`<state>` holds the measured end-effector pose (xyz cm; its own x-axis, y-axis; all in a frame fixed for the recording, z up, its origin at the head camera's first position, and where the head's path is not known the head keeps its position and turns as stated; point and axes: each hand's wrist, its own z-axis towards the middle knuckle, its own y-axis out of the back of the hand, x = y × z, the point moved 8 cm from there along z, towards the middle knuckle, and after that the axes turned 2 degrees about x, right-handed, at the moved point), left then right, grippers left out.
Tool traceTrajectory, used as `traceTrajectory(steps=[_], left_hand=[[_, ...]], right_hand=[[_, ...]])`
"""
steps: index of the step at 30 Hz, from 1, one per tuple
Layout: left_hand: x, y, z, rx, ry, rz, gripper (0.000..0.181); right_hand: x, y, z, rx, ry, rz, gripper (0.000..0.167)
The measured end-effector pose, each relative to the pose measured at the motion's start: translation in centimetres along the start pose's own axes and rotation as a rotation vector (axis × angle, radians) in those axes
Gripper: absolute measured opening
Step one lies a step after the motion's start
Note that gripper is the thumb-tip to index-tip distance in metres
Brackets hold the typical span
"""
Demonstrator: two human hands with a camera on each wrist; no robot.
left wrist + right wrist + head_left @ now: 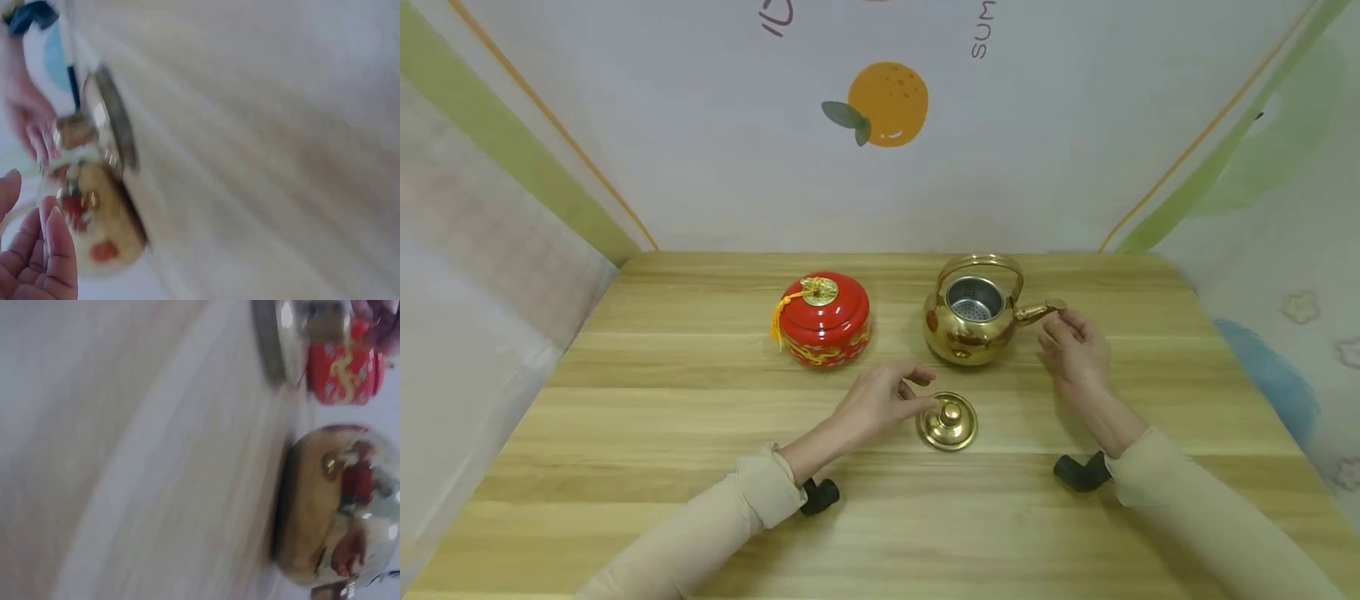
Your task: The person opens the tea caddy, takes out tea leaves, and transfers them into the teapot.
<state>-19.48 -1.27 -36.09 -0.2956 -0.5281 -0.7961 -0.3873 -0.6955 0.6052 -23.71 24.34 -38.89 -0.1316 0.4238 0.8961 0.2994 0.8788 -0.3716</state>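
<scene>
A gold kettle [966,337] with a raised handle stands uncovered, a perforated metal strainer [976,310] in its mouth. In front of it a round gold lid [947,435] lies knob up. The left hand [880,402] hovers at the lid's left, thumb near the knob, fingers loosely bent and holding nothing; the left wrist view shows this hand [40,256] in front of the kettle [94,219]. The right hand [1078,350] is beside the spout, fingers slightly bent; whether they touch it is unclear. In the right wrist view the kettle [337,506] shows, but only a reflection of the right hand.
A red lidded jar [826,321] with gold dragons and a yellow tassel stands left of the kettle. Black curved pieces [1081,472] show near both sleeves. A white printed backdrop [737,167] rises behind the wooden table [647,367].
</scene>
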Motion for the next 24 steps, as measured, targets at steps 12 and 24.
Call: traceTrajectory(steps=[12, 24], left_hand=[[1.3, 9.5, -2.2, -0.331, -0.067, -0.007, 0.022], [3.9, 15.9, -2.2, -0.555, -0.042, -0.013, 0.030]], right_hand=[[1.4, -4.5, -5.0, -0.007, 0.140, 0.099, 0.010], [-3.3, -15.3, -6.6, 0.243, 0.053, -0.034, 0.035]])
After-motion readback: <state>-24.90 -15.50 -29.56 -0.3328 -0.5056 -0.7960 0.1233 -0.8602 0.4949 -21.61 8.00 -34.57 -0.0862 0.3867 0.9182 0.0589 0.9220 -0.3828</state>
